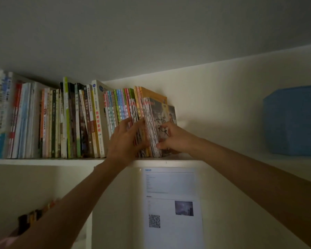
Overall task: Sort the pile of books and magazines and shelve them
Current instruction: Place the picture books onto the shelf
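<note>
Booklets (152,126) upright, right hand (172,139) gripping — left hand (126,139) seemingly pressing

Row of books (61,121): we see many coloured spines standing upright along the white shelf (43,161).
Thin booklets (152,126): upright at the row's right end, dark cover facing right.
</note>
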The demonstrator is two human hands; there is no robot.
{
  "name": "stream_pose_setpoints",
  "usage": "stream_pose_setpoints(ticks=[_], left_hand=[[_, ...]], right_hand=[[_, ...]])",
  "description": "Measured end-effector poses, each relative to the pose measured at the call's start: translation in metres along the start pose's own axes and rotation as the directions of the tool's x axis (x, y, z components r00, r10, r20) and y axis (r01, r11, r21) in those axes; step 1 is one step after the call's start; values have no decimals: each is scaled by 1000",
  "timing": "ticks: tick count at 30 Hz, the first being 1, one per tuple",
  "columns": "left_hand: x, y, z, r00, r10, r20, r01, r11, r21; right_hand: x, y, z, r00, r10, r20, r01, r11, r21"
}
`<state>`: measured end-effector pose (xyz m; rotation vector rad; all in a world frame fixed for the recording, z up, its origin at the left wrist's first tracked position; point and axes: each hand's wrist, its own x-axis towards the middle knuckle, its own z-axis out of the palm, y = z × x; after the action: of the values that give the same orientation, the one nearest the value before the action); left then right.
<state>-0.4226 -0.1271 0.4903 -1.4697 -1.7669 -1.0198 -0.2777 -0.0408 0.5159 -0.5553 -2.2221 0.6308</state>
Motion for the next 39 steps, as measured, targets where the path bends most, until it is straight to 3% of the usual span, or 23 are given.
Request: stream_pose_setpoints(ticks=[7, 11, 14, 17, 20, 22, 27, 32, 36, 39], left_hand=[[-2, 0, 4, 999, 22, -50, -27, 994, -110], [-26, 4, 4, 970, 80, -230, -129, 970, -207], [-73, 14, 4, 934, 136, -330, -249, 912, -328], [-131, 33, 23, 958, 220, -184, -284, 822, -494], [-184, 54, 71, 946, 316, 79, -213, 784, -584], [-219, 69, 110, 895, 359, 264, -144, 794, -590], [-328, 111, 198, 677, 421, 604, 60, 786, -615], [-428, 158, 256, 417, 430, 801, 280, 778, -563], [-491, 199, 294, 217, 329, 919, 454, 799, -393], [-535, 221, 318, 86, 128, 988, 586, 795, -154]], right_hand=[[-2, -1, -1, 999, -16, 46, 18, 999, -48], [-32, -13, -11, 978, -79, -193, 62, 994, -93], [-93, -19, -16, 926, -233, -297, 185, 966, -179], [-166, -2, -12, 951, -224, -212, 165, 950, -265], [-225, 45, 3, 995, 43, -91, -72, 936, -346], [-265, 79, 14, 972, 227, -68, -236, 907, -348], [-384, 172, 36, 796, 591, -132, -601, 743, -294], [-514, 253, 53, 451, 888, -91, -882, 428, -197], [-603, 300, 49, 227, 968, -108, -974, 225, -29], [-648, 328, 49, 109, 984, -142, -989, 122, 86]])
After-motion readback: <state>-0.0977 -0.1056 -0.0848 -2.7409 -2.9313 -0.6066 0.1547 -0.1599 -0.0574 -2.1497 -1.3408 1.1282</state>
